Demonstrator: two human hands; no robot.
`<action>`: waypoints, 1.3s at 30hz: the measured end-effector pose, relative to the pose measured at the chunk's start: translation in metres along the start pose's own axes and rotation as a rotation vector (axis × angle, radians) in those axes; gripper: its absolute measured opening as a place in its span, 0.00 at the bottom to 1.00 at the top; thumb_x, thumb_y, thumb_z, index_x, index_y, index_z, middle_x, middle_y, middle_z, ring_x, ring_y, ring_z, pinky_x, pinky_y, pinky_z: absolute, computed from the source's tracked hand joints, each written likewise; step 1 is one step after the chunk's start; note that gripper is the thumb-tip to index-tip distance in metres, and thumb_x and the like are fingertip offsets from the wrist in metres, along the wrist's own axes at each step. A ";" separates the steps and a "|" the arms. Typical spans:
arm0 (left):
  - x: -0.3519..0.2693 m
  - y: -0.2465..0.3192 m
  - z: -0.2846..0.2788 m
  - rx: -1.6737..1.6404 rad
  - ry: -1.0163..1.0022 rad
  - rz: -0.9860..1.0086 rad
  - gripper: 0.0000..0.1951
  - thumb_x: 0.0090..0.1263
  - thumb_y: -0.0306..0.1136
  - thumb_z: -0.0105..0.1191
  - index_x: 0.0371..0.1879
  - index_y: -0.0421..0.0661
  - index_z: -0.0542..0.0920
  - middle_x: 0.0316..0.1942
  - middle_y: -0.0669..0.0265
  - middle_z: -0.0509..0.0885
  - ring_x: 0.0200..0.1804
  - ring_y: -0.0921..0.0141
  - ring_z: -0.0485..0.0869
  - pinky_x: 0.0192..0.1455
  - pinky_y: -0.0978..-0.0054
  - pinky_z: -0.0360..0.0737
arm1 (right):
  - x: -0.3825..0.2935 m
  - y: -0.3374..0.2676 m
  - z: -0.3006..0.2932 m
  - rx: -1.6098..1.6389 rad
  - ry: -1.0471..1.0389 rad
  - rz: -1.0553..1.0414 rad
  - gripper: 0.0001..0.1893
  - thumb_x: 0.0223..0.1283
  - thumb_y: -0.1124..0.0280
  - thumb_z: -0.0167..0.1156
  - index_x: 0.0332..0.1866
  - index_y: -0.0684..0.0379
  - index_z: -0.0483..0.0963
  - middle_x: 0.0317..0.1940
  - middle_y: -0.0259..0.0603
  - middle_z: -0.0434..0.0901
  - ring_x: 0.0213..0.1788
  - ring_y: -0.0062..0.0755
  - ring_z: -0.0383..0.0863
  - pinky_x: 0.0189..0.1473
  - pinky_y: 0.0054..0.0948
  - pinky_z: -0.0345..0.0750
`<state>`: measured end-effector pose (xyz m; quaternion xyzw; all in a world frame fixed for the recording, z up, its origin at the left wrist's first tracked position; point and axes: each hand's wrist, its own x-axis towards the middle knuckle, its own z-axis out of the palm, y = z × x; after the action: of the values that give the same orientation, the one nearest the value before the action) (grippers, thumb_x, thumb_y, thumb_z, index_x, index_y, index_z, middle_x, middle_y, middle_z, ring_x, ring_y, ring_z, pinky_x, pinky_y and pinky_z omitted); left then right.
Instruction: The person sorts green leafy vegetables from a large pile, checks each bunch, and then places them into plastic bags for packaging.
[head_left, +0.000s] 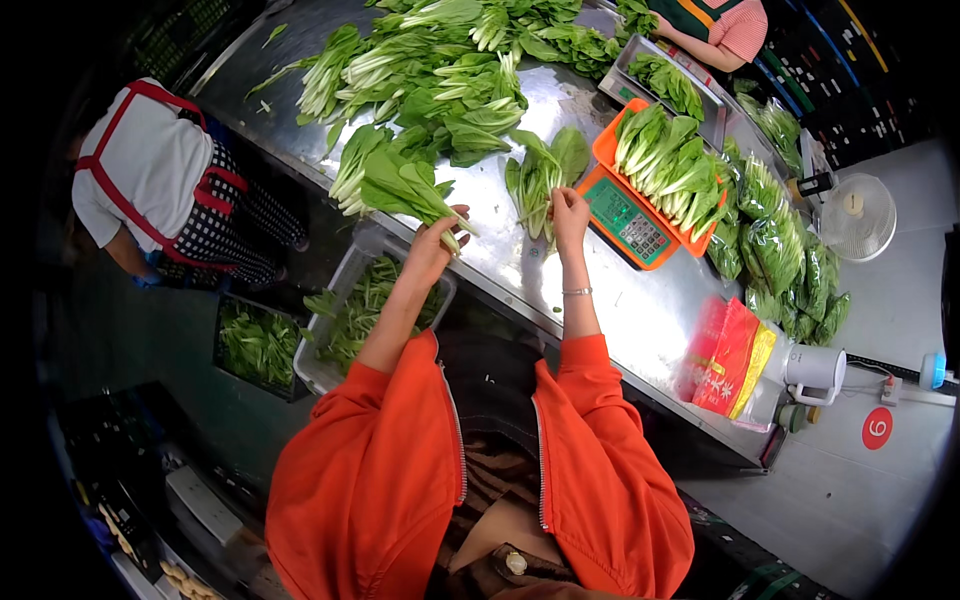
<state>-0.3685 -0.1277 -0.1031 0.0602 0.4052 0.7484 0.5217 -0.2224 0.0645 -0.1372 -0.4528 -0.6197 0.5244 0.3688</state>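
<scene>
My left hand (436, 241) grips the pale stems of a leafy green (409, 186) at the front edge of the steel table. My right hand (568, 214) pinches at the stems of a small bunch of greens (538, 180) lying on the metal. Just right of it stands an orange digital scale (626, 217), its orange tray (606, 139) filled with aligned leafy greens (667, 161). A large heap of loose greens (450, 75) covers the far part of the table.
Below the table edge, a pale plastic crate (315, 360) and a black crate (259, 345) hold greens. Bagged greens (776, 225), a red plastic packet (724, 360) and a white mug (816, 373) lie rightward. An aproned person (150, 172) stands left; another (705, 30) works at the far side.
</scene>
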 end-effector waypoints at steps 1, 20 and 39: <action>0.001 -0.001 -0.005 -0.001 0.006 -0.001 0.12 0.61 0.28 0.47 0.43 0.42 0.73 0.43 0.66 0.76 0.44 0.74 0.74 0.44 0.72 0.72 | -0.010 -0.012 0.004 -0.001 -0.005 0.004 0.10 0.55 0.67 0.56 0.30 0.65 0.74 0.23 0.38 0.78 0.23 0.19 0.73 0.26 0.21 0.71; 0.002 0.013 0.004 0.097 0.232 0.253 0.07 0.62 0.32 0.51 0.36 0.44 0.74 0.30 0.68 0.76 0.32 0.75 0.75 0.32 0.78 0.70 | -0.094 -0.051 0.060 0.256 -0.348 -0.035 0.09 0.58 0.71 0.53 0.37 0.66 0.73 0.21 0.30 0.72 0.22 0.14 0.68 0.24 0.16 0.66; -0.010 0.025 0.001 -0.017 0.301 0.521 0.05 0.66 0.26 0.45 0.37 0.39 0.71 0.30 0.65 0.73 0.30 0.75 0.72 0.33 0.78 0.73 | -0.044 -0.021 0.031 -0.920 0.089 -0.283 0.17 0.48 0.60 0.59 0.35 0.63 0.67 0.30 0.49 0.75 0.32 0.46 0.76 0.33 0.40 0.72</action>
<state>-0.3813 -0.1386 -0.0825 0.0460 0.4425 0.8609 0.2469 -0.2412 0.0123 -0.1213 -0.5023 -0.8264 0.1209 0.2240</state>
